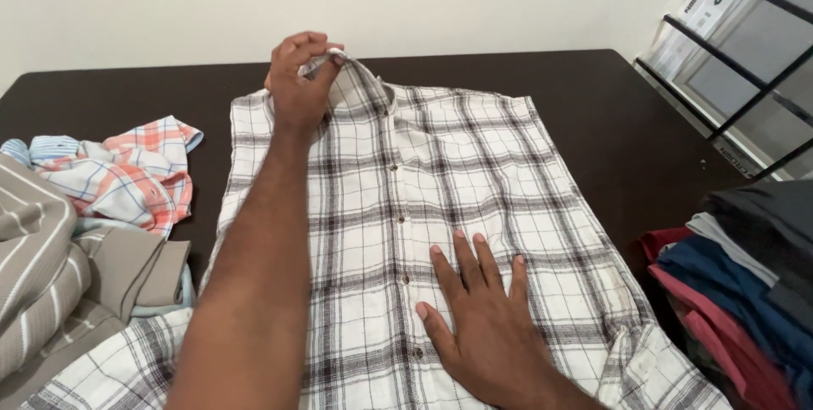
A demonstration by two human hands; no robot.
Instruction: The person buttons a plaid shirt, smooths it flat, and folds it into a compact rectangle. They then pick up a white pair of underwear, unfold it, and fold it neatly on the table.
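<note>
While the white cotton shirt with grey and black checks (440,207) lies buttoned and face up across the dark brown surface (610,122), the left hand (298,84) reaches to its far end, fingers (326,58) pinched shut on the collar (360,80); the right hand (483,325) lies flat on the front just right of the button line, fingers spread open, gripping nothing; a crumpled orange and blue checked shirt (135,168) sits to the left beside grey striped cloth (38,266); folded red, blue and grey garments (745,283) are stacked at the right edge.
</note>
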